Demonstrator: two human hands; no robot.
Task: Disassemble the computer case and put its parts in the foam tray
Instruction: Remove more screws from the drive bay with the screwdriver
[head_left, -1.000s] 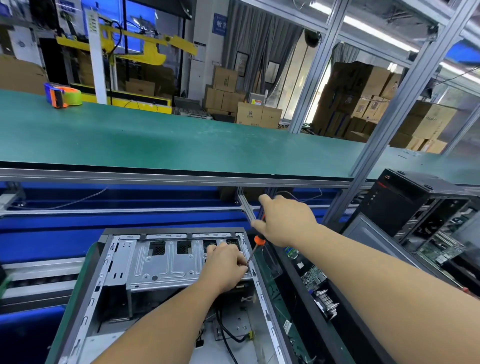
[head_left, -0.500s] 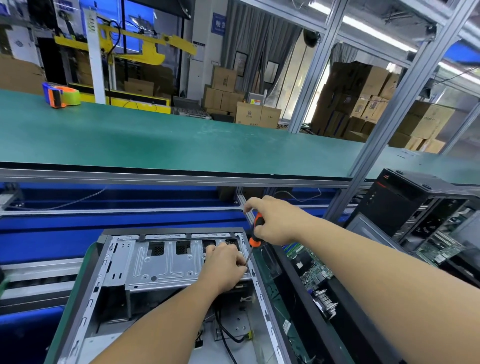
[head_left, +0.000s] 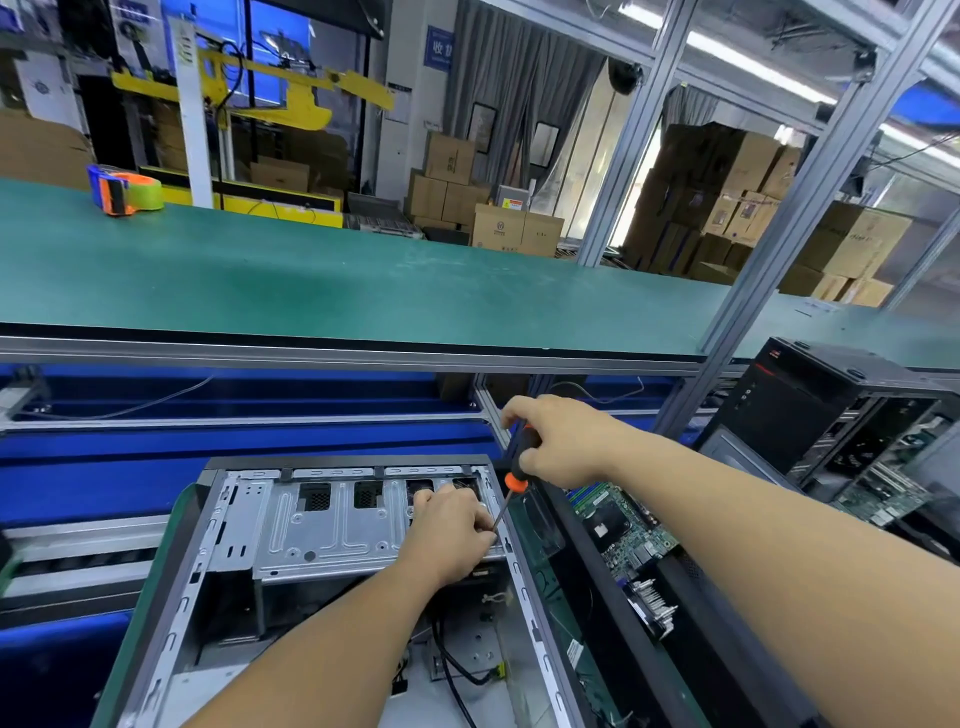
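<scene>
In the head view, the computer case (head_left: 311, 571) is seen lying on its side, open face up, on the lower level of the line below the green worktop (head_left: 363, 291). The metal drive cage (head_left: 337, 525) sits at the far end of the case. The right hand (head_left: 561, 441) is wrapped around the black-and-orange handle of a screwdriver (head_left: 517, 475), whose thin shaft slants down towards the right edge of the cage. The left hand (head_left: 452, 530) is curled at the shaft's tip, the fingers apparently steadying it or pinching a small part there; the tip and any screw are hidden behind the hand, so which cannot be told. A motherboard (head_left: 618, 525) is seen lying in a dark tray just right of the case, and another opened tower (head_left: 831, 415) stands further right. A tape dispenser (head_left: 124, 195) rests on the worktop. No foam tray can be identified with certainty.

The step in hand is judged to be the undoing of a drive-cage screw. The next move calls for the driver to be kept seated and turned, the loosened screw caught, and the cage then lifted out.
</scene>
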